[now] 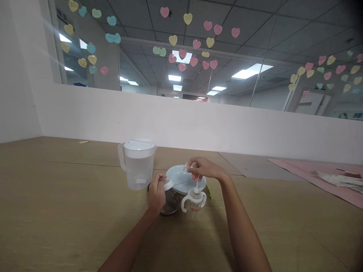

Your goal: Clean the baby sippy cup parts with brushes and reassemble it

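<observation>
L hand [157, 193] grips a dark glass jar [167, 200], just left of the handled bottle [194, 201]. R hand [202, 169] above bottle, pinching a white spoon [197, 181]. Pitcher [138, 162] behind-left of it.

Translucent plastic jug [138, 164], matt wood table [56, 211] (perhaps laminate)

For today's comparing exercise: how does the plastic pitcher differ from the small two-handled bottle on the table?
The pitcher is the taller and wider of the two; the two-handled bottle is short and small. The pitcher has one handle, on its left side; the bottle has a loop handle on each side. No hand touches the pitcher, while the right hand hovers just above the bottle, pinching a thin white piece over its top. Both are see-through plastic and stand upright on the table.
</observation>
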A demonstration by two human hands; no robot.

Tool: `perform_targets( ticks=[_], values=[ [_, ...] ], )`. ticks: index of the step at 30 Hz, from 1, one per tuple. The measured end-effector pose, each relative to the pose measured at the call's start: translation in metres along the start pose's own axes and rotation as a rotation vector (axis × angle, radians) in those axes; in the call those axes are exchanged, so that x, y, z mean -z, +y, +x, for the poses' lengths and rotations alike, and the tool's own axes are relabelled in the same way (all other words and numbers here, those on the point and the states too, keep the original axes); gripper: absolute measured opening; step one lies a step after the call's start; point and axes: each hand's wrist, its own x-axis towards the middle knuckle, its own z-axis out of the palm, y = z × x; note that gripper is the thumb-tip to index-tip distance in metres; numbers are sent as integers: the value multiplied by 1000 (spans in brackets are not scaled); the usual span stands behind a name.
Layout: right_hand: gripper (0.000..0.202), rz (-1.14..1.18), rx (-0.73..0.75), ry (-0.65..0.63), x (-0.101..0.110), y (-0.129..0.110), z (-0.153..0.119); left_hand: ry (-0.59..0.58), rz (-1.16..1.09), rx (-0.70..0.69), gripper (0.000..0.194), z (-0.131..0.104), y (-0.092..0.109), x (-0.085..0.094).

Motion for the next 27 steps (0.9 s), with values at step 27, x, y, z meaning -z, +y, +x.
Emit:
perform_targets(
  ticks=[27],
  values=[
    [45,-381,101,75,-13,-9,3,-187,-916,512,13,8,15,-11]
  ],
)
